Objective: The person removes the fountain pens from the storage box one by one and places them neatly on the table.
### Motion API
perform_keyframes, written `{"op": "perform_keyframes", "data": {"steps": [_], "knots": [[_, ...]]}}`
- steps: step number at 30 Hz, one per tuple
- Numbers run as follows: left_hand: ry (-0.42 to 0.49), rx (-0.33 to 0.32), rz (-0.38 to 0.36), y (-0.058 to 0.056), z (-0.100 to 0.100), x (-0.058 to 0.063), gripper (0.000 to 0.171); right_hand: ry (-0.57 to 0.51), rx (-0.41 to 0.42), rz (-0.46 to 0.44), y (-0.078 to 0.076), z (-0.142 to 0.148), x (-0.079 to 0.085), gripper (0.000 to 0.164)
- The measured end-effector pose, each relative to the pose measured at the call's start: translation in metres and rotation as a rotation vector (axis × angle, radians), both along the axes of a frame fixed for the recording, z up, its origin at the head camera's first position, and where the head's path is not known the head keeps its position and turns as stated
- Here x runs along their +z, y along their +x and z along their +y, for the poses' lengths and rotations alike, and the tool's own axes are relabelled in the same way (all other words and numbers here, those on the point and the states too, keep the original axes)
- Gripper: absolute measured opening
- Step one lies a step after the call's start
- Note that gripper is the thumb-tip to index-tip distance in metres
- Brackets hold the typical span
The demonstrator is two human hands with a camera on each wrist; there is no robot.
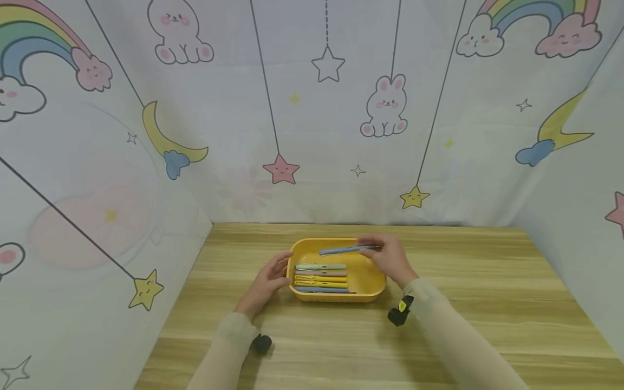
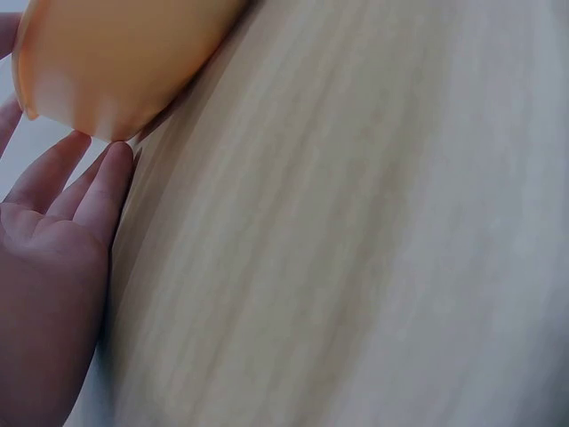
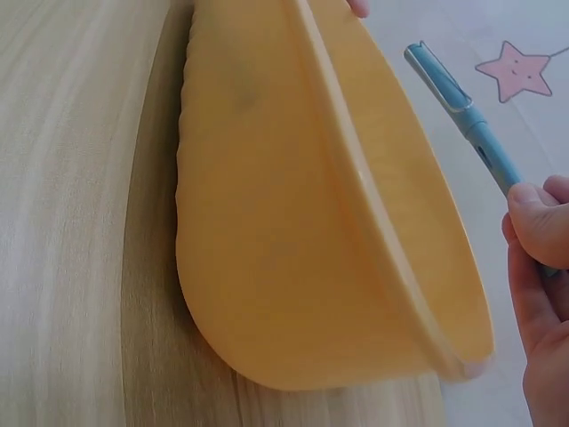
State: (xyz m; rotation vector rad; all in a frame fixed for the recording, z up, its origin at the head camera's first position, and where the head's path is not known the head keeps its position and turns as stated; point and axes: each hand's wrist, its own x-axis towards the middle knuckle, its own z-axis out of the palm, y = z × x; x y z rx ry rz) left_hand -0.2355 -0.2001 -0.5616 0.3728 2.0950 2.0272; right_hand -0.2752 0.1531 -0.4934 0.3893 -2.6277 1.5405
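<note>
Right hand (image 1: 390, 257) pinches a blue pen (image 1: 341, 249) above a yellow tray (image 1: 365, 277); left hand (image 1: 263, 283), fingers spread, touches its end. Cartoon-printed walls (image 1: 331, 130) border the wood-grain desk (image 1: 336, 341).

left hand (image 1: 262, 284): fingers apart, extended | right hand (image 1: 390, 258): thumb and fingers pinching | sleeved forearms (image 1: 458, 330): angled inward

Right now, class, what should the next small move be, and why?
Probably lower the blue pen into the yellow tray, beyond the pale green pen: the right hand holds it above the tray, the other pens lie side by side there, and the left hand touches the tray's left end.
</note>
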Motion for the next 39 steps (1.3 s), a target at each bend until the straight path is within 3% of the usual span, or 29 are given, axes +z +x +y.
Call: {"op": "perform_keyframes", "data": {"steps": [18,26,39], "knots": [[-0.001,0.007,0.011,-0.002,0.001,0.000,0.069,-0.204,-0.066,-0.010,-0.001,0.039,-0.008,0.035],[0.000,0.000,0.014,-0.001,0.000,-0.001,0.069,-0.241,-0.092,-0.033,0.002,0.060,-0.007,0.035],[-0.002,-0.005,0.018,0.000,0.001,0.001,0.068,-0.240,-0.185,0.010,-0.003,0.096,-0.013,0.034]]}}
